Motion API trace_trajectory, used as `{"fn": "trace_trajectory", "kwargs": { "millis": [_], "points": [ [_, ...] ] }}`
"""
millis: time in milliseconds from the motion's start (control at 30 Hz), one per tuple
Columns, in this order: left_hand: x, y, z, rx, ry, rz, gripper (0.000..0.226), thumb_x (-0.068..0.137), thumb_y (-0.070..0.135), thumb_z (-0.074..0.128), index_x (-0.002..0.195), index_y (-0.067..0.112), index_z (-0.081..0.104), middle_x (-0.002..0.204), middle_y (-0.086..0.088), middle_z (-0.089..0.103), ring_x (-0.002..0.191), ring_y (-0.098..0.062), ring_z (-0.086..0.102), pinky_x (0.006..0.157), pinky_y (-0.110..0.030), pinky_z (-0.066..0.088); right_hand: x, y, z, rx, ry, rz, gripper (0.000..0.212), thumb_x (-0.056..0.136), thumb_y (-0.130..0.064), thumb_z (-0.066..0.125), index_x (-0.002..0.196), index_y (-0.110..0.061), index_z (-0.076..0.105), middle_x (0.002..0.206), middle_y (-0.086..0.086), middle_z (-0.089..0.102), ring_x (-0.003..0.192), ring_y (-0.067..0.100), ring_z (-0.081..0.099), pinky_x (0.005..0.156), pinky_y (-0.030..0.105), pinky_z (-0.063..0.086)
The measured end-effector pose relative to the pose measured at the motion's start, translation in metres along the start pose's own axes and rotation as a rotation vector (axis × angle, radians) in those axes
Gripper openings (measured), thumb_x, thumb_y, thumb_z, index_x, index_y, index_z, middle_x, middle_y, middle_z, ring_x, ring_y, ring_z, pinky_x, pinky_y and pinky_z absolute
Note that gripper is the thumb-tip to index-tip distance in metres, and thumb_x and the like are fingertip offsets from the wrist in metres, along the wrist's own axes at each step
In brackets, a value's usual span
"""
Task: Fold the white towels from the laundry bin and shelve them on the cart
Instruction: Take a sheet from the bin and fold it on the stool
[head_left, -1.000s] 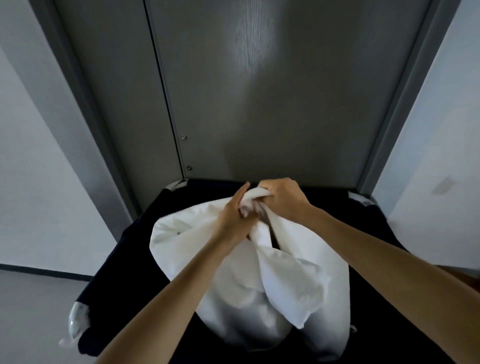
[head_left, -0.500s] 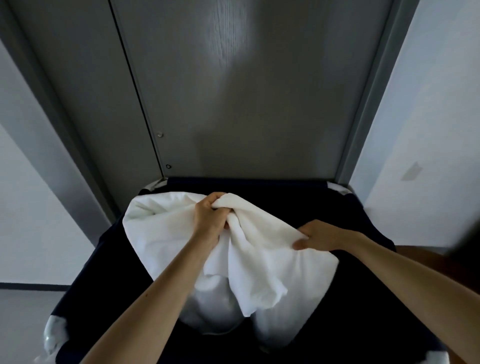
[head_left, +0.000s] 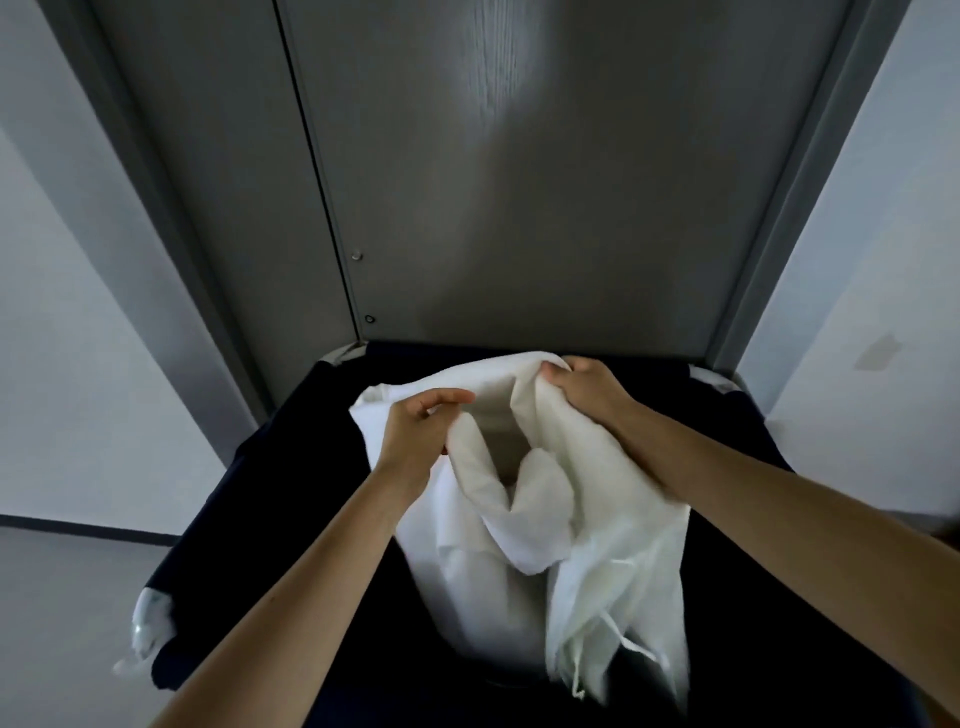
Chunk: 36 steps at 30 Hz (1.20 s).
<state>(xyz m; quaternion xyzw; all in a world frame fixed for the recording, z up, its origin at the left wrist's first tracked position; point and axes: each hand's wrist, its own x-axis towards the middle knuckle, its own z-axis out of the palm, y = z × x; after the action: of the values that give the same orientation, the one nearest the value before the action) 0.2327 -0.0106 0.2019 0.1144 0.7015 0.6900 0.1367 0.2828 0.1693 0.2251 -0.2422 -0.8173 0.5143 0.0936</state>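
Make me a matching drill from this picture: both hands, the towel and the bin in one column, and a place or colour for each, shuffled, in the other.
Column one:
1. left hand
2. right hand
3. towel
4. bin

Column two:
A. dark, below everything else
B. grips the towel's far edge, nearest the grey door
C. white, bunched, hanging into the bin
D. holds the towel lower and nearer the camera

Pairs: 1-D, 2-B, 3-C, 4-A

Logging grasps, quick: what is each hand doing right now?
Left hand: closed, holding the towel.
Right hand: closed, gripping the towel's upper edge.
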Motion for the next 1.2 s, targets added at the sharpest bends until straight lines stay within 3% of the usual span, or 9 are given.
{"fn": "trace_trajectory", "kwargs": {
  "millis": [133,400,467,533,633,767,867,1000,1200],
  "points": [
    [-0.003,-0.003,0.017,0.005,-0.025,-0.026,0.038,0.092,-0.004,0.046,0.072,0.02,0.068,0.075,0.004,0.063,0.062,-0.002,0.055,0.053,-0.01,0.043,-0.009,-0.015,0.013,0.121,-0.059,-0.008,0.018,0.096,-0.024,0.048,0.099,-0.012,0.061,0.084,0.002,0.059,0.07,0.01,0.053,0.058,0.021,0.042],
    [-0.009,0.0,0.047,-0.063,-0.157,-0.105,0.027,0.089,0.001,0.048,0.078,0.012,0.071,0.081,-0.006,0.063,0.073,-0.014,0.057,0.062,-0.021,0.047,-0.025,-0.004,0.0,0.071,-0.042,-0.053,0.013,0.094,-0.027,0.053,0.089,-0.014,0.055,0.077,-0.004,0.056,0.07,0.008,0.052,0.061,0.022,0.043],
    [-0.007,0.002,0.053,-0.087,-0.222,-0.159,0.022,0.088,0.015,0.053,0.09,0.003,0.071,0.083,-0.014,0.064,0.081,-0.022,0.062,0.071,-0.029,0.053,-0.028,-0.001,-0.003,0.078,-0.043,-0.045,0.012,0.093,-0.025,0.053,0.083,-0.018,0.056,0.077,-0.004,0.058,0.07,0.009,0.054,0.06,0.022,0.045],
    [-0.005,0.0,0.056,-0.099,-0.262,-0.203,0.05,0.082,0.047,0.062,0.093,-0.001,0.07,0.087,-0.019,0.065,0.087,-0.027,0.064,0.081,-0.035,0.053,-0.031,0.002,-0.004,0.093,-0.072,-0.038,0.017,0.093,-0.023,0.053,0.077,-0.02,0.057,0.072,-0.005,0.059,0.063,0.006,0.054,0.056,0.021,0.043],
    [-0.007,-0.002,0.058,-0.114,-0.223,-0.272,0.079,0.051,0.076,0.066,0.077,0.001,0.063,0.073,-0.015,0.057,0.068,-0.02,0.06,0.067,-0.026,0.05,-0.038,0.008,0.0,0.154,-0.163,-0.043,0.022,0.093,-0.023,0.055,0.073,-0.018,0.061,0.067,-0.002,0.059,0.059,0.009,0.053,0.055,0.023,0.044],
    [-0.004,-0.007,0.062,-0.144,-0.056,-0.372,0.039,0.081,0.042,0.067,0.071,0.005,0.065,0.062,-0.006,0.061,0.053,-0.015,0.058,0.047,-0.02,0.043,-0.041,0.014,0.009,0.024,-0.257,-0.13,0.008,0.083,-0.021,0.069,0.089,-0.017,0.072,0.087,0.003,0.071,0.076,0.011,0.065,0.073,0.026,0.053],
    [-0.001,-0.02,0.062,-0.118,0.084,-0.423,0.026,0.092,0.016,0.05,0.068,0.006,0.054,0.062,-0.007,0.048,0.051,-0.015,0.045,0.043,-0.022,0.034,-0.044,0.019,0.022,-0.133,-0.256,-0.177,0.025,0.079,-0.02,0.071,0.103,-0.019,0.067,0.098,-0.004,0.068,0.092,0.01,0.063,0.088,0.028,0.052],
    [0.004,-0.028,0.053,-0.1,0.116,-0.409,0.025,0.091,0.011,0.048,0.066,0.006,0.051,0.059,-0.006,0.046,0.052,-0.015,0.044,0.043,-0.022,0.033,-0.051,0.032,0.027,-0.474,-0.324,-0.254,0.059,0.076,-0.022,0.07,0.129,-0.022,0.045,0.116,-0.003,0.056,0.106,0.015,0.054,0.089,0.029,0.045],
    [0.02,-0.019,0.047,-0.136,0.112,-0.356,0.018,0.09,0.01,0.052,0.072,0.008,0.049,0.066,-0.004,0.046,0.058,-0.013,0.046,0.046,-0.021,0.039,-0.04,0.04,-0.007,-0.836,-0.315,-0.146,0.042,0.081,-0.039,0.063,0.117,-0.02,0.053,0.109,0.001,0.061,0.099,0.021,0.06,0.082,0.033,0.05]
  ]
}}
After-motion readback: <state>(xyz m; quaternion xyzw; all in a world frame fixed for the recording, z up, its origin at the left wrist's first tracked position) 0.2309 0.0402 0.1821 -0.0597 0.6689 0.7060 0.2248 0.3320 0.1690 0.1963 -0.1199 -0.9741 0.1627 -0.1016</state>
